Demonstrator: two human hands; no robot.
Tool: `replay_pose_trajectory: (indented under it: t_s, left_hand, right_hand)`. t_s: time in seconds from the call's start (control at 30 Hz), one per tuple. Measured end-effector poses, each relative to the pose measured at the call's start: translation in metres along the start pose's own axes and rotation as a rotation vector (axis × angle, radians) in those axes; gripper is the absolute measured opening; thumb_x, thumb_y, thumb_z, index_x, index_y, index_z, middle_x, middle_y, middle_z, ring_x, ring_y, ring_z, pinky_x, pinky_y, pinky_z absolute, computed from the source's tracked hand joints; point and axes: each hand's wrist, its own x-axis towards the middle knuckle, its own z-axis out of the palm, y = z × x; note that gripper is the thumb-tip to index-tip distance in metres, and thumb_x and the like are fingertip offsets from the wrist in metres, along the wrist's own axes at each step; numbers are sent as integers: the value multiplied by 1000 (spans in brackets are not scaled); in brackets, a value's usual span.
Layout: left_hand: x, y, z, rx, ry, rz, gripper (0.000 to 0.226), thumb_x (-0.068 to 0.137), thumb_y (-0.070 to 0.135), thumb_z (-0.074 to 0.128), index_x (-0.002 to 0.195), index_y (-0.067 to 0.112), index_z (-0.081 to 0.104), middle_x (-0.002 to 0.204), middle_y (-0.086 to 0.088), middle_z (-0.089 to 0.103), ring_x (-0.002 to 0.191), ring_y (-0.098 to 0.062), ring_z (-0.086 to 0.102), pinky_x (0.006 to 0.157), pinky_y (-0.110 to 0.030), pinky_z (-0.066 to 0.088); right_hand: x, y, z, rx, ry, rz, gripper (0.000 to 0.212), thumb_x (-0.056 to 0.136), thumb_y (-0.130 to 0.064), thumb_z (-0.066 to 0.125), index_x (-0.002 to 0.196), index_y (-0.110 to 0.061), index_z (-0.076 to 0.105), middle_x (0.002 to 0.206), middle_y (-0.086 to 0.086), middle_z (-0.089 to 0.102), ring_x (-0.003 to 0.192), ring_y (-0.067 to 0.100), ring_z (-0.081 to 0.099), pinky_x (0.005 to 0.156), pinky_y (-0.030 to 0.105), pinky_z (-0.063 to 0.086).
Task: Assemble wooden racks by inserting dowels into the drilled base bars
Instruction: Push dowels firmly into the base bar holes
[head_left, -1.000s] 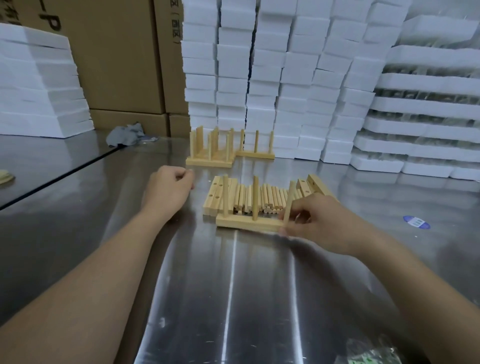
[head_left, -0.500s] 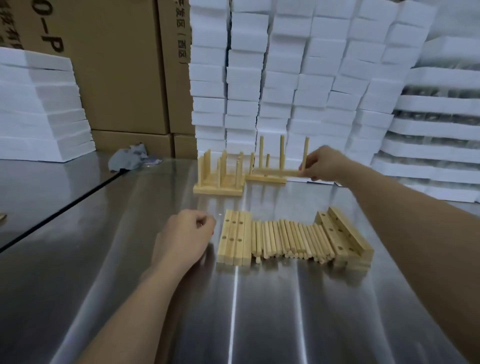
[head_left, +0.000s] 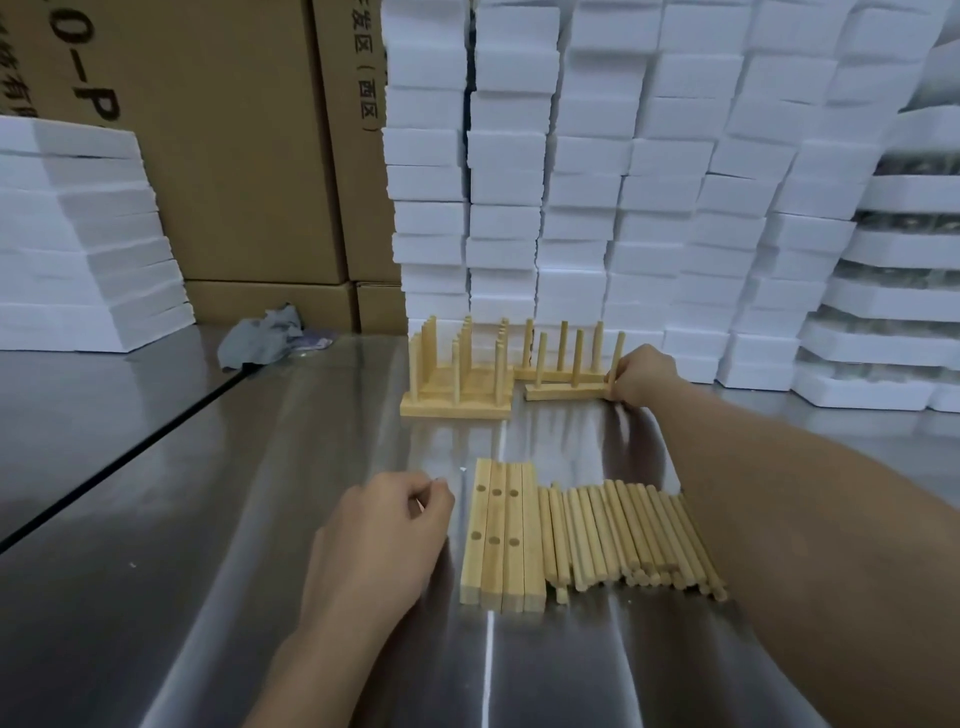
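Held rack (head_left: 566, 391): its base bar runs left to right across the upper middle of the frame and sits low on the table; its dowels stand upright.
Right hand (head_left: 641, 374): reaches to the upper right of centre and grasps the right end of the held rack, fingers curled round the end dowel and bar.
Left hand (head_left: 384, 535): clenched in a loose fist, resting on the table at lower centre, just left of the drilled bars and apart from them.
Drilled bars (head_left: 503, 535): four lie side by side, long axis running away from the viewer, holes facing up, between the two forearms.
Loose dowels (head_left: 623, 535): a row parallel to the drilled bars, touching their right side, partly under the right forearm.
Finished racks (head_left: 457, 374): grouped just left of the held rack, dowels upright; one more stands directly behind it.
Table (head_left: 260, 519): shiny metal with a dark seam at left.
Room: stacked white foam blocks (head_left: 597, 182) behind, cardboard boxes (head_left: 234, 156) at upper left, a grey rag (head_left: 262, 335) below them.
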Motion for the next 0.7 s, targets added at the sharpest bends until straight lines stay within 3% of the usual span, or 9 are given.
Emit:
replay_pose_trajectory:
  t_s: [0.1,0.23,0.37,0.53,0.7]
  left_hand:
    - [0,-1,1,19,5,8,47,101,53,45,72,19,62,61,6,66,56,-10,65,58,-34,54]
    - [1,-1,1,37,15,12,46,102,50,48,72,18,61,62,4,66,56,-12,64,58,-34,53]
    - [-2,1,2,35,0,3,48,103,50,49,71,16,59,61,2,65,55,-13,63,58,-34,52]
    - [-2,3,0,43,3,8,48,103,49,50,72,14,59,63,0,64,57,-16,62,59,-35,51]
    - [-2,4,-1,70,5,15,46,103,50,47,75,16,59,66,1,65,59,-15,62,57,-33,48]
  right_hand:
    - [9,1,4,51,11,13,21,92,-4,75,112,2,75,113,20,75,106,35,73,98,41,59]
    - [17,1,11,83,65,24,26,92,-5,73,117,2,71,118,19,71,112,35,67,96,40,58]
    - [21,-1,16,68,82,37,27,91,-7,73,115,1,65,115,19,69,99,33,64,77,34,53]
    - [23,-1,20,61,73,48,26,89,-10,74,111,0,64,111,19,70,92,32,64,65,30,47]
    - [23,-1,21,69,45,17,50,82,-36,88,110,-7,59,106,10,62,84,24,56,57,31,39]
